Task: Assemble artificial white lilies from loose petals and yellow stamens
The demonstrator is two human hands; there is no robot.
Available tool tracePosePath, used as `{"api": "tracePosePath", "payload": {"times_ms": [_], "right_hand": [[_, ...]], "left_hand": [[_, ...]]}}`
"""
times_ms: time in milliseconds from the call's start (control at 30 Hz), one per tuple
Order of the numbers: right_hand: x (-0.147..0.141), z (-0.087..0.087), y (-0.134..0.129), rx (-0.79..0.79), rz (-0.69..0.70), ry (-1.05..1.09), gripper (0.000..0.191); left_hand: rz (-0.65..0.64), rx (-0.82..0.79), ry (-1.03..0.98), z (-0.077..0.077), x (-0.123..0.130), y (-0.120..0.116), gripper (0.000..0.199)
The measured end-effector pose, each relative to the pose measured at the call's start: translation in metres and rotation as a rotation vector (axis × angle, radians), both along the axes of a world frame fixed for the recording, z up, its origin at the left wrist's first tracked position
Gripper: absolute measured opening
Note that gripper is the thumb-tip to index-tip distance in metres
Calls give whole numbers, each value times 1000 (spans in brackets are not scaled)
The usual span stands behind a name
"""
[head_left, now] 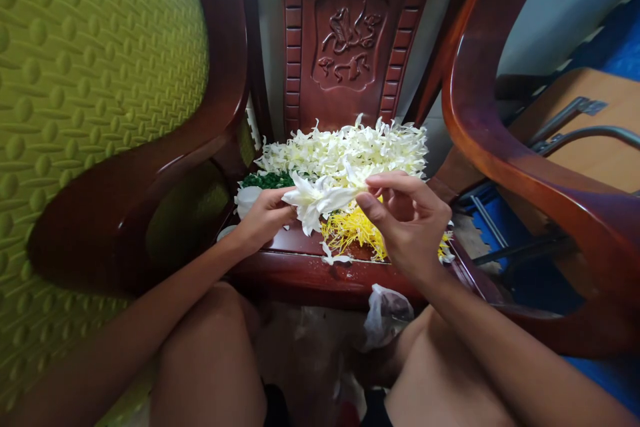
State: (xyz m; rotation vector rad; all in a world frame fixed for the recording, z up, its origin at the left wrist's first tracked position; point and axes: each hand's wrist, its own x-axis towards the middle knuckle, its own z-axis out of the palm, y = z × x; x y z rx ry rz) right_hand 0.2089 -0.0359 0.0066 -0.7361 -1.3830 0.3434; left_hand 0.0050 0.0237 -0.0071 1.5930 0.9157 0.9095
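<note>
My left hand (pixel 267 217) is closed on white lily-like artificial flowers (pixel 313 200), petals spreading out past its fingertips. To the right, my right hand (pixel 413 217) pinches another white flower (pixel 356 177) between thumb and index finger, its petals touching or very close to those in the left hand. Behind both hands lies a heap of loose white flowers (pixel 345 143) on the wooden chair seat (pixel 300 273). Below the right hand is a pile of thin yellow stamens (pixel 356 230). Small green pieces (pixel 267 179) show behind the left hand. One loose white flower (pixel 334 255) rests near the seat's front edge.
Curved wooden armrests (pixel 175 160) flank the seat, with a carved backrest (pixel 350 40) behind. A rounded white object (pixel 246 200) is by my left wrist. A clear plastic bag (pixel 385 317) hangs below the seat front. Yellow textured matting (pixel 100 80) stands at left.
</note>
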Motion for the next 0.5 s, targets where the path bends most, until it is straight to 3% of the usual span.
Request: {"api": "tracePosePath", "payload": {"times_ms": [200, 500], "right_hand": [[0, -5, 4, -92, 112, -21, 22], [-11, -15, 5, -230, 148, -91, 15]], "left_hand": [[-3, 22, -8, -2, -3, 0, 16], [-47, 50, -35, -4, -1, 0, 8]]}}
